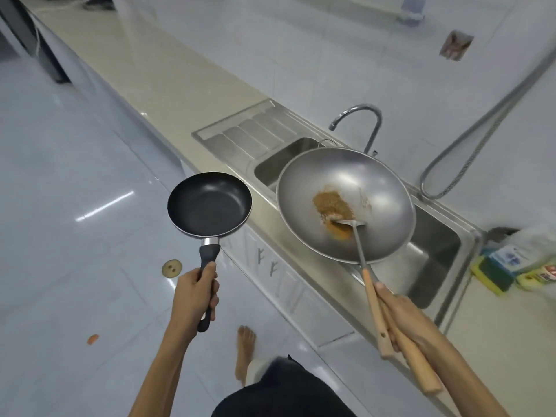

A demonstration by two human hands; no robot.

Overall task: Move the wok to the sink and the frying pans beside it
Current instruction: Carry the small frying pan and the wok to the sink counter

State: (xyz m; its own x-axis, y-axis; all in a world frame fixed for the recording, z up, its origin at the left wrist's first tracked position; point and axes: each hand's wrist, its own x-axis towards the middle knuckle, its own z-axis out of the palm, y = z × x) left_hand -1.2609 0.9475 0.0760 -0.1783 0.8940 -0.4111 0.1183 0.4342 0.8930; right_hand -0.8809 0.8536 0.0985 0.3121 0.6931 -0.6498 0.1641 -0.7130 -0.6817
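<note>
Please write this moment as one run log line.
left hand: holds frying pan | right hand: holds wok with spatula over sink

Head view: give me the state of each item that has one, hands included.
wok: held over the sink, brown food residue inside
spatula: blade resting in the wok
frying pan: held over the floor, empty
sink: basin empty
faucet: no water running
left hand: closed on the frying pan handle
right hand: closed on the wok and spatula handles
</note>
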